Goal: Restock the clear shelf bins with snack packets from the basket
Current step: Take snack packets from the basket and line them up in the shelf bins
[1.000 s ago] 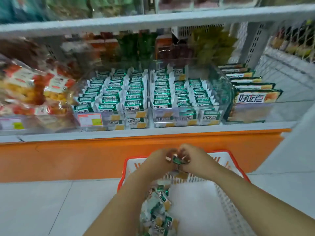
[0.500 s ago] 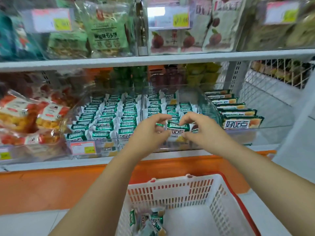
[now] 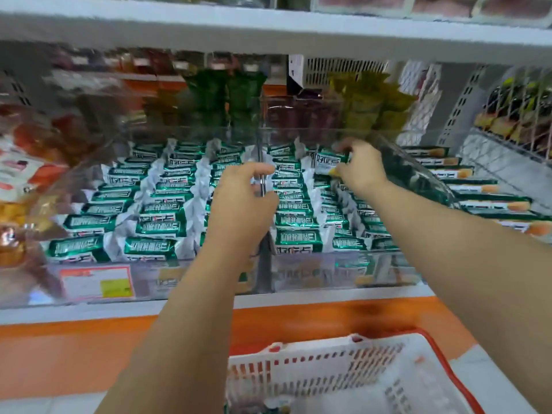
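Note:
Two clear shelf bins stand side by side, the left bin (image 3: 143,283) and the right bin (image 3: 391,271), both packed with rows of green-and-white snack packets (image 3: 158,225). My right hand (image 3: 360,171) reaches to the back of the right bin and pinches one green-and-white packet (image 3: 327,162) above the middle row. My left hand (image 3: 243,201) hovers with curled fingers at the divider wall between the bins; whether it holds anything is unclear. The white basket (image 3: 328,364) with a red rim sits below on the floor, its contents mostly out of view.
A white shelf board (image 3: 268,34) runs close above the bins. Flat green boxes (image 3: 490,203) are stacked right of the bins, and orange-red bags (image 3: 27,174) lie on the left. A price label (image 3: 95,282) is on the left bin's front. An orange base panel (image 3: 74,354) runs below.
Both hands rose from the basket to the bins. They have separated: my right hand carried the packet to the back of the right bin, and my left hand stayed at the divider.

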